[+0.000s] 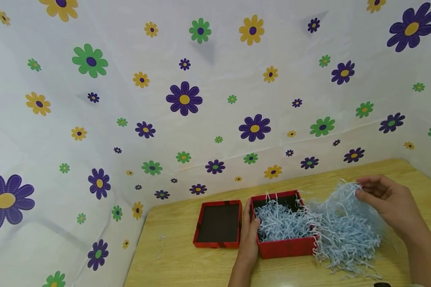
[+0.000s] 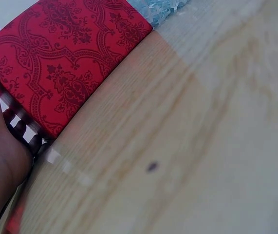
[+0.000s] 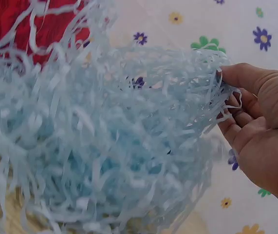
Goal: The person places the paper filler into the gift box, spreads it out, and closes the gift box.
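Observation:
A red patterned box (image 1: 287, 248) with a dark inside holds pale blue shredded paper (image 1: 281, 223). My left hand (image 1: 249, 239) grips its left side, thumb at the rim and fingers along the outer wall. In the left wrist view, the hand (image 2: 2, 146) shows beside the box's red wall (image 2: 70, 63). To the right of the box, my right hand (image 1: 391, 203) pinches a clump of shredded paper (image 1: 352, 231) between thumb and fingers. This clump (image 3: 114, 131) fills much of the right wrist view, hanging loosely from the fingertips, and some strands trail over the box's right rim.
Left of the box, the red lid (image 1: 217, 224) lies with its dark inside up. A few loose strands (image 1: 161, 243) lie on the wooden table (image 1: 179, 267) further left. A white flower-print cloth (image 1: 215, 115) hangs behind the table and along both sides.

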The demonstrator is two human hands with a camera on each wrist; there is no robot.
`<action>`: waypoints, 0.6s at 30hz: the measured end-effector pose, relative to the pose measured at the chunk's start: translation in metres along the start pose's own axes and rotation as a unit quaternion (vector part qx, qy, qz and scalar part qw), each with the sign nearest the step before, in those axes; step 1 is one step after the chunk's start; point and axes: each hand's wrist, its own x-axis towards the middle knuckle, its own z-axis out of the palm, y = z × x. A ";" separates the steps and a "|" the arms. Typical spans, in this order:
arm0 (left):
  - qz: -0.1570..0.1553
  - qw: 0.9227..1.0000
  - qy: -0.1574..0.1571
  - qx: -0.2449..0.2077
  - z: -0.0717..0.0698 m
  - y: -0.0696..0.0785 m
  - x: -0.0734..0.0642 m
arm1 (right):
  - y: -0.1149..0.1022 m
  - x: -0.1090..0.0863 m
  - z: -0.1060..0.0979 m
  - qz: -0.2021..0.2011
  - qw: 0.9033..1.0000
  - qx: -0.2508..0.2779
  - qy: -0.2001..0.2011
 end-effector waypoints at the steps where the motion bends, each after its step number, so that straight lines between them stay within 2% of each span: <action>1: -0.001 1.000 0.000 0.001 0.000 0.000 -0.001 | -0.003 0.000 0.000 0.000 1.000 0.004 0.002; 8: -0.005 1.000 -0.003 0.011 0.000 0.002 -0.003 | -0.025 0.002 0.007 0.006 0.999 0.032 0.029; 14: -0.012 1.000 0.001 0.009 0.001 0.002 -0.002 | -0.045 0.003 0.017 -0.016 0.994 0.104 0.039; 18: -0.012 1.000 0.002 0.006 0.001 0.002 0.000 | -0.057 0.002 0.022 -0.023 0.993 0.110 0.037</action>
